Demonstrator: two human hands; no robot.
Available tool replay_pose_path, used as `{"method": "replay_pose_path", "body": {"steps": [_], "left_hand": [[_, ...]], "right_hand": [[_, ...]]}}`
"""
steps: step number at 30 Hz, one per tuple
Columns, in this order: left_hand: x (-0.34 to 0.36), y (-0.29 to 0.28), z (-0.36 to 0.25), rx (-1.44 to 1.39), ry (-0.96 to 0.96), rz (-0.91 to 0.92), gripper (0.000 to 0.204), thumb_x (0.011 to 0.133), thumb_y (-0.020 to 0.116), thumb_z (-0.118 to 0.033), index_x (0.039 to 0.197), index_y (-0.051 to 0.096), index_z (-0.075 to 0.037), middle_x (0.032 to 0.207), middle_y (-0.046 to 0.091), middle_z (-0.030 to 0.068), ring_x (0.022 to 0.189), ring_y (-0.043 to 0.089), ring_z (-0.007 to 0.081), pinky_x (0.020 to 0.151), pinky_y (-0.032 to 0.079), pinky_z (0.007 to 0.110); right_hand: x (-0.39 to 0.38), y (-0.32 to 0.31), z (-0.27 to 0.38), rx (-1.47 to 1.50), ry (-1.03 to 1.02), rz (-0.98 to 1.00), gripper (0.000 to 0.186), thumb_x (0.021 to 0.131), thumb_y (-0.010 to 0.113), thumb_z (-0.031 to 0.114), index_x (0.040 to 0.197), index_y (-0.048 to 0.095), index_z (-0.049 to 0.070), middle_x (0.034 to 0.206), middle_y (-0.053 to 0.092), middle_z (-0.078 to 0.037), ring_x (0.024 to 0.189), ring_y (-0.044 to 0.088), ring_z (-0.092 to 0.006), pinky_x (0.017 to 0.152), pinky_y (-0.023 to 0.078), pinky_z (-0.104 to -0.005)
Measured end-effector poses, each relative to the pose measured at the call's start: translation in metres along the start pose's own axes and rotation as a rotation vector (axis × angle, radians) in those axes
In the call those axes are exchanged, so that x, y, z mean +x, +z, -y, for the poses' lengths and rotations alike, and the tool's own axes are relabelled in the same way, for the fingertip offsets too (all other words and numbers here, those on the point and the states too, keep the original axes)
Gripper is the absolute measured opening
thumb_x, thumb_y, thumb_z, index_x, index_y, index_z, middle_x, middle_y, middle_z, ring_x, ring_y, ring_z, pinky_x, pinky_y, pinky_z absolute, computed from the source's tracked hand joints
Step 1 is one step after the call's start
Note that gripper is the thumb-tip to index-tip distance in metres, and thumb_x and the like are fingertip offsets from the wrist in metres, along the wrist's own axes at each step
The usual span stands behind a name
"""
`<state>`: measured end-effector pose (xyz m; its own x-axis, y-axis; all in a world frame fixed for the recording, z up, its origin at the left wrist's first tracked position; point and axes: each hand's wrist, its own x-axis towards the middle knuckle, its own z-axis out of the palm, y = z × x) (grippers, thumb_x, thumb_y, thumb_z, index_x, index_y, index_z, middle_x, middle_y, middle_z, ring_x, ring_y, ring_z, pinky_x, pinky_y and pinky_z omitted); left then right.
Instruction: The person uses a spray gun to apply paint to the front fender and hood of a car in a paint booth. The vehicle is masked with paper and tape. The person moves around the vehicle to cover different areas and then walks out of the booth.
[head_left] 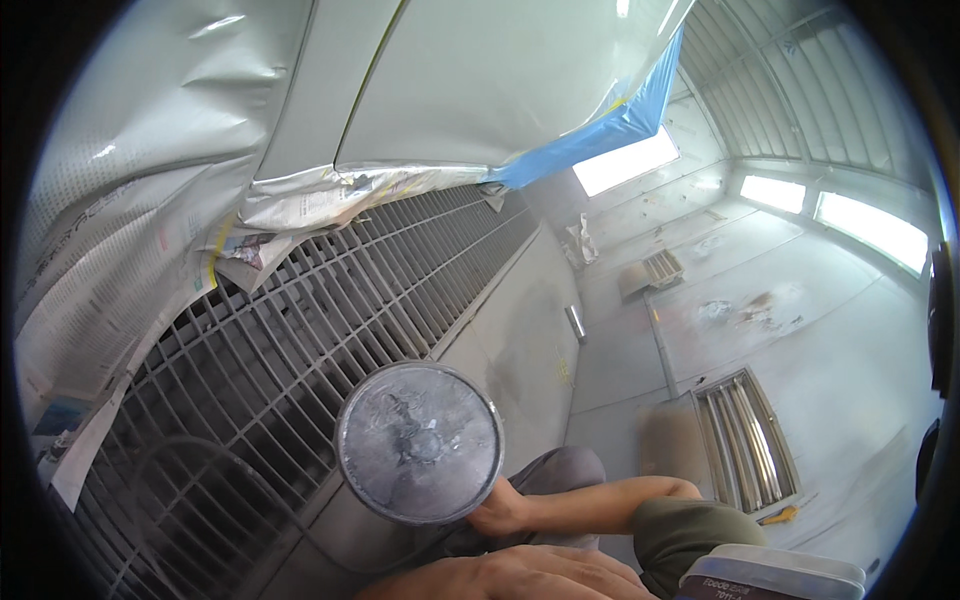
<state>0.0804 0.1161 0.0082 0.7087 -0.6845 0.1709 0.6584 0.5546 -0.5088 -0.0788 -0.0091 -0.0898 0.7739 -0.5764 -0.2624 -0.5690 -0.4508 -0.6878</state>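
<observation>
The right hand (499, 509) grasps the smeared round-lidded cup (420, 442) from below its right rim, fingers hidden; the left hand (520, 573) is nearer than the cup, its grip impossible to tell. Metal floor grating (372, 322) and a car panel (430, 90) lie beyond the cup.

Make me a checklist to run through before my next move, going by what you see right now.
1. Round grey container covered: ok, its top looks closed.
2. Right hand gripping securely: cannot tell, the fingers are hidden behind the container.
3. Left hand free: cannot tell, it is partly cut off at the lower edge.
4. Newspaper lying flat: not ok, it is crumpled and its edge hangs loose by the floor grating.
5. Blue film in place: ok, it hangs along the far edge of the pale panel.
</observation>
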Motion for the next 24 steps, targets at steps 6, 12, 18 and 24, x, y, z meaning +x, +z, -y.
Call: {"method": "replay_pose_path", "body": {"steps": [6,12,18,24], "left_hand": [[0.002,0.006,0.011,0.057,0.068,0.071,0.03,0.109,0.033,-0.025,0.12,0.06,-0.031,0.088,0.07,0.0104,0.063,0.068,0.0301,0.119,0.024,0.039],[0.006,-0.014,0.028,0.14,0.191,0.268,0.032,0.108,0.036,-0.027,0.135,0.052,-0.027,0.092,0.073,0.012,0.069,0.07,0.0327,0.119,0.021,0.041],[0.008,-0.037,0.009,0.218,-0.033,0.499,0.039,0.098,0.048,-0.016,0.137,0.052,-0.019,0.101,0.07,0.018,0.076,0.07,0.0362,0.108,0.032,0.043],[0.026,-0.046,0.0,0.473,-0.169,0.607,0.051,0.088,0.061,-0.005,0.138,0.053,-0.012,0.11,0.067,0.0241,0.083,0.07,0.0397,0.096,0.042,0.046]], "right_hand": [[0.011,0.001,0.019,-0.007,-0.094,0.005,0.052,0.094,0.063,0.008,0.143,0.046,0.005,0.123,0.061,-0.017,0.112,0.06,-0.0294,0.097,0.046,-0.0387],[0.014,0.001,0.022,0.124,0.088,0.068,0.065,0.095,0.064,0.011,0.153,0.035,0.004,0.13,0.059,-0.018,0.118,0.058,-0.0286,0.102,0.044,-0.0376],[0.024,0.005,0.011,0.113,0.028,0.042,0.063,0.097,0.066,0.015,0.151,0.038,0.001,0.135,0.059,-0.019,0.123,0.058,-0.0293,0.105,0.044,-0.037],[0.049,0.001,0.006,0.244,0.04,0.099,0.067,0.095,0.067,0.016,0.152,0.036,0.0,0.138,0.057,-0.022,0.127,0.056,-0.03,0.107,0.042,-0.0375]]}}
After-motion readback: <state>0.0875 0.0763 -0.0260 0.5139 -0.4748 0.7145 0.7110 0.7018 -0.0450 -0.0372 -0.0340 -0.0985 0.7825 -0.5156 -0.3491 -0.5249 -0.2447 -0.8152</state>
